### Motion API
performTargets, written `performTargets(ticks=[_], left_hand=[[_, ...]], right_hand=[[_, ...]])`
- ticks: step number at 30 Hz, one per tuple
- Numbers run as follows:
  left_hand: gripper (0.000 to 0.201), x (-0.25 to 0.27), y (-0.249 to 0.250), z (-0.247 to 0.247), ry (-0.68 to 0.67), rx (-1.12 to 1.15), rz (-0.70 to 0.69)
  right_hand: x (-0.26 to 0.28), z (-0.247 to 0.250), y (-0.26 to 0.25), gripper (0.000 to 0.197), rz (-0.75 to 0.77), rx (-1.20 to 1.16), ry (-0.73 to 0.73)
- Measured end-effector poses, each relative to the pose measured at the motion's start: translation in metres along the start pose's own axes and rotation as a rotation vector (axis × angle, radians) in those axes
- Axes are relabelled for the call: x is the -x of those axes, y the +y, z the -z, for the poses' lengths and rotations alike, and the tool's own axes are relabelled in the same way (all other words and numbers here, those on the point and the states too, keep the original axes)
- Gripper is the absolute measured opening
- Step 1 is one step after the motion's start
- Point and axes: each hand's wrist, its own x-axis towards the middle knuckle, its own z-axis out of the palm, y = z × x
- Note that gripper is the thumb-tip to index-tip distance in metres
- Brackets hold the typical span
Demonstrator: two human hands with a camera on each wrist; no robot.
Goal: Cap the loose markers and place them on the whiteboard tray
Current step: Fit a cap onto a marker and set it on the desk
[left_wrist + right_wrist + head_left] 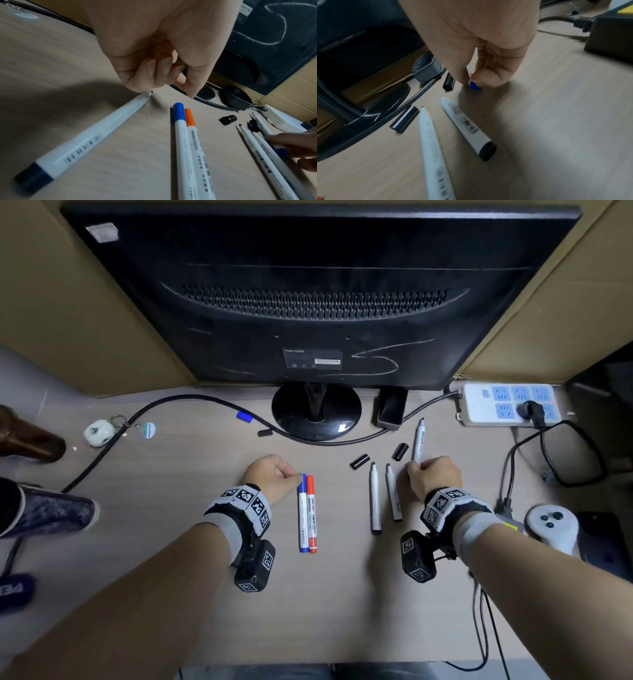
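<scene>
Count: six markers, three loose caps for sure.
- Two capped: blue-capped marker (302,515) and red-capped marker (311,515), touching side by side at desk (342,611) centre, caps toward 12 o'clock.
- Two uncapped with black ends: left black marker (375,501) and right black marker (394,498), just apart at 3 o'clock of the capped pair, tips toward 12.
- One uncapped blue-ended marker (418,440), tip toward 12. The right hand (433,475) pinches it near its rear end, which is on the desk.
- One uncapped dark-ended marker (89,136) at 9 o'clock of the blue-capped one; it shows only in the left wrist view, under the wrist in the head view.
- Caps: black cap A (359,461) and black cap B (400,451) at 12 o'clock of the black pair; blue cap (244,416) far off at 11, beside the cable (171,402).

Left hand (270,477): fingers clenched, thumb pointing down near the blue-capped marker's cap, nothing seen in it. Contact with the cap is unclear.

Hard to read: small black piece (264,433) by the cable, cap or not, can't tell. Both wrist views are motion-blurred.

Around: monitor (318,285) back at 12, with its round base (317,410) close to the caps; power strip (479,405) at 2; white controller (551,525) at 3.
</scene>
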Motion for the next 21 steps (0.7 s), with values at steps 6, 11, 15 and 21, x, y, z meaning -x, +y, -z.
performTargets(ticks=[6,11,15,21], left_hand=[[0.011,0.002,0.004,0.009,0.017,0.028,0.026],[0.004,-0.007,0.009,0.042,0.123,-0.028,0.029],[0.025,-0.028,0.001,0.07,0.234,-0.188,-0.061],[0.064,-0.061,-0.015,0.082,0.236,-0.322,-0.159]], right_hand=[[0.014,0.017,-0.006,0.031,0.073,0.056,-0.057],[0.041,0.014,-0.034,0.017,0.314,-0.035,-0.153],[0.055,0.005,-0.07,0.021,0.458,-0.163,-0.401],[0.071,-0.015,-0.099,0.018,0.438,-0.201,-0.603]])
